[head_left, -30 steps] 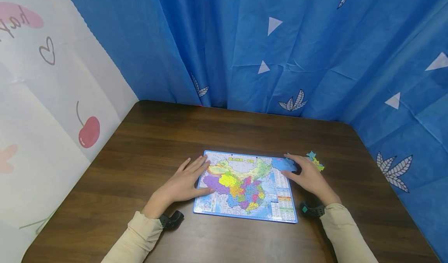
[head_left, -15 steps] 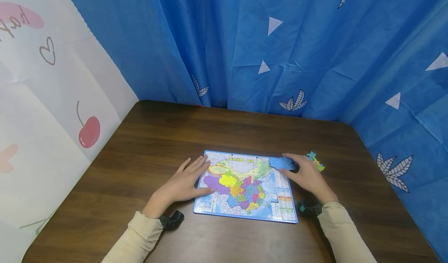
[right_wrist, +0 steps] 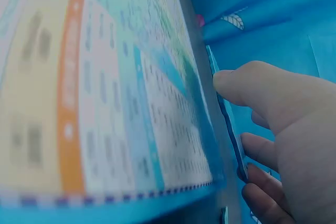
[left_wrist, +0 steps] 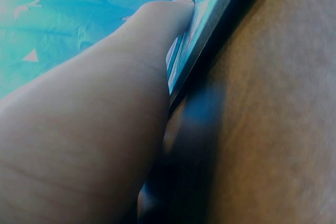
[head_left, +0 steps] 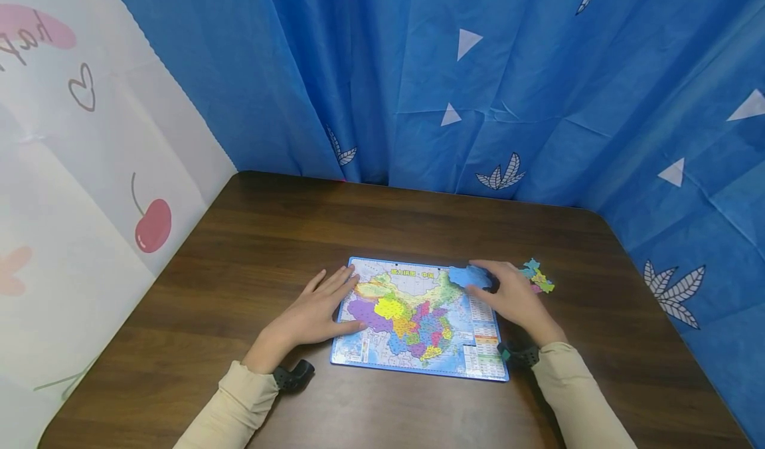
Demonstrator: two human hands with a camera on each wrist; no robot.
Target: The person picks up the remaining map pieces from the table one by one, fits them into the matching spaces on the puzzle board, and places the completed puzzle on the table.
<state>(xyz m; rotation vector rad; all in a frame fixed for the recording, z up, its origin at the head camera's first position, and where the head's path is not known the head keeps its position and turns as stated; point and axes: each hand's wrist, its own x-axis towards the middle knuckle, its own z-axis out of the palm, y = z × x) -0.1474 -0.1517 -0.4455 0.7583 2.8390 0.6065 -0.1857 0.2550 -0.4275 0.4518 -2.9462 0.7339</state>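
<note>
A map puzzle board (head_left: 370, 269) with a blue rim and Chinese lettering lies flat on the table. On its left edge rests my left hand (head_left: 317, 313), fingers straight and thumb spread. The left wrist view catches that thumb (left_wrist: 176, 11) against the board. My right hand (head_left: 516, 296) pinches a blue, jagged-edged puzzle piece (head_left: 466, 276) at the board's upper right. In the right wrist view the piece (right_wrist: 228, 119) appears edge-on between thumb and fingers, apart from the printed surface there.
Several small coloured puzzle pieces (head_left: 542, 280) lie on the dark wooden table (head_left: 287, 223) to the right, just beyond my right hand. A blue curtain (head_left: 382, 90) hangs behind the table, and a white printed sheet (head_left: 107, 150) stands on the left.
My right hand has moved left with the blue puzzle piece, from the board's right edge over its upper right part. The loose pieces show more now. My left hand stays still.
</note>
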